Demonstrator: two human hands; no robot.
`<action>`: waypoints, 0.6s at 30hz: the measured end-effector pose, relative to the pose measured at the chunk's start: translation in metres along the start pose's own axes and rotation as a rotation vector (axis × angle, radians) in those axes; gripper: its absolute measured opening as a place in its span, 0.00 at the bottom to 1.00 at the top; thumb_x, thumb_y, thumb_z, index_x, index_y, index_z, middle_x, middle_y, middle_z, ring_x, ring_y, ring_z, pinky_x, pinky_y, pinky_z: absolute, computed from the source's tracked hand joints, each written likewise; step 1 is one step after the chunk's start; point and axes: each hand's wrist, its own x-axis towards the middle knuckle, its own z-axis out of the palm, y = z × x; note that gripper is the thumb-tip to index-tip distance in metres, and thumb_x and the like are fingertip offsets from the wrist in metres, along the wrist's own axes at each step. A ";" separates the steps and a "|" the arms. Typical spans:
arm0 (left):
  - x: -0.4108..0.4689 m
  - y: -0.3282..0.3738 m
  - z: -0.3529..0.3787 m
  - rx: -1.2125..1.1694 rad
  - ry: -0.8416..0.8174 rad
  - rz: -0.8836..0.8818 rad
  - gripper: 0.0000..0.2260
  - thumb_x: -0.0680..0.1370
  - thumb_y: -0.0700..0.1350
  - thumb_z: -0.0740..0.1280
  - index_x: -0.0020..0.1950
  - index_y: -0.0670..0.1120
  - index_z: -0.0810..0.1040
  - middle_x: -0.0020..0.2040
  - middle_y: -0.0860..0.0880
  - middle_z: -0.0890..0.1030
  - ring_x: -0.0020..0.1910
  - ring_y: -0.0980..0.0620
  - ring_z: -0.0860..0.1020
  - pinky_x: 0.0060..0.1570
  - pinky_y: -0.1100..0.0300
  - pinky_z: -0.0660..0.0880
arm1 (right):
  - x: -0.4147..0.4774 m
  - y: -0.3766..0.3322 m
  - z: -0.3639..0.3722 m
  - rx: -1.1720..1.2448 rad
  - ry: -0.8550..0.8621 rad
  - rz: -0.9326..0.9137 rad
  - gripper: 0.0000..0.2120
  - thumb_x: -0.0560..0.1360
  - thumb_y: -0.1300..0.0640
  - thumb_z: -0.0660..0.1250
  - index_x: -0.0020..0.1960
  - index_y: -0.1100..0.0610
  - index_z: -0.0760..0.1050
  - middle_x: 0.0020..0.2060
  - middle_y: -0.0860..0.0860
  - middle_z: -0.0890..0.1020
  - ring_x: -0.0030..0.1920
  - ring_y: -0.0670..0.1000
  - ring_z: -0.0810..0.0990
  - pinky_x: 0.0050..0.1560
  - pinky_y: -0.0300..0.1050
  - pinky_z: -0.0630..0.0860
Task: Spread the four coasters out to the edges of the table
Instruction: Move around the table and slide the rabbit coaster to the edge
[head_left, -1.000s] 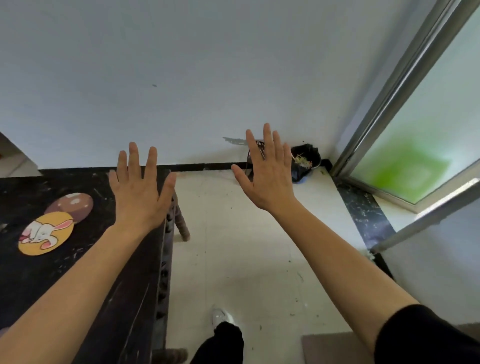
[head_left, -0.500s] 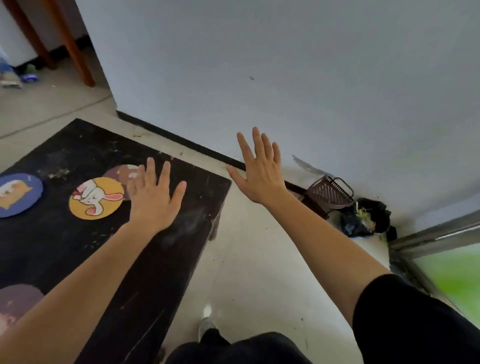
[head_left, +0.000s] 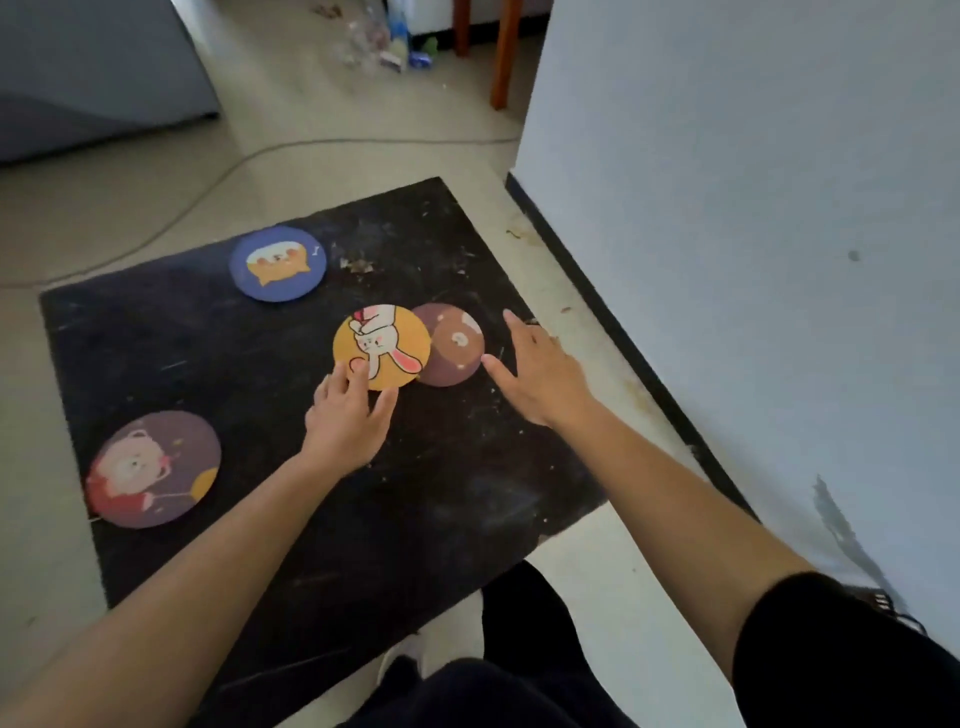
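Four round coasters lie on a low black table (head_left: 260, 364). A blue one (head_left: 278, 263) sits near the far edge and a purple bear one (head_left: 153, 469) at the left edge. A yellow rabbit coaster (head_left: 382, 345) overlaps a brown one (head_left: 452, 345) toward the right edge. My left hand (head_left: 348, 421) has its fingertips on the yellow coaster's near rim, with the thumb against the rim. My right hand (head_left: 540, 374) is spread open just right of the brown coaster, its thumb tip close to that coaster's edge.
A white wall (head_left: 727, 208) with a black skirting runs close along the table's right side. A cable (head_left: 208, 182) crosses the floor beyond the table. A grey cabinet (head_left: 93, 67), wooden legs (head_left: 501, 52) and litter (head_left: 384, 41) stand farther back. My shoe (head_left: 410, 660) is below the table's near corner.
The view has swung left and down, bringing all the coasters into sight. Both hands dropped from raised and spread. The left came onto the yellow coaster, the right beside the brown one.
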 end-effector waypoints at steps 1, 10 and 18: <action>0.010 -0.002 0.004 -0.042 0.008 -0.049 0.28 0.80 0.62 0.53 0.78 0.53 0.55 0.80 0.42 0.53 0.77 0.39 0.51 0.70 0.37 0.56 | 0.020 -0.001 0.006 0.068 -0.059 -0.008 0.34 0.80 0.37 0.57 0.80 0.50 0.52 0.75 0.56 0.68 0.73 0.60 0.70 0.67 0.59 0.71; 0.077 0.003 0.041 -0.708 0.098 -0.617 0.31 0.78 0.60 0.60 0.78 0.50 0.58 0.76 0.48 0.66 0.69 0.48 0.68 0.65 0.47 0.69 | 0.136 -0.021 0.083 0.549 -0.447 0.041 0.30 0.78 0.47 0.65 0.77 0.55 0.63 0.68 0.54 0.76 0.67 0.57 0.75 0.62 0.51 0.73; 0.093 0.021 0.067 -0.935 0.264 -0.686 0.25 0.80 0.50 0.60 0.77 0.51 0.61 0.65 0.56 0.70 0.59 0.58 0.70 0.59 0.52 0.71 | 0.169 -0.023 0.130 0.794 -0.591 0.191 0.31 0.76 0.45 0.69 0.75 0.52 0.67 0.48 0.42 0.79 0.56 0.50 0.79 0.61 0.57 0.79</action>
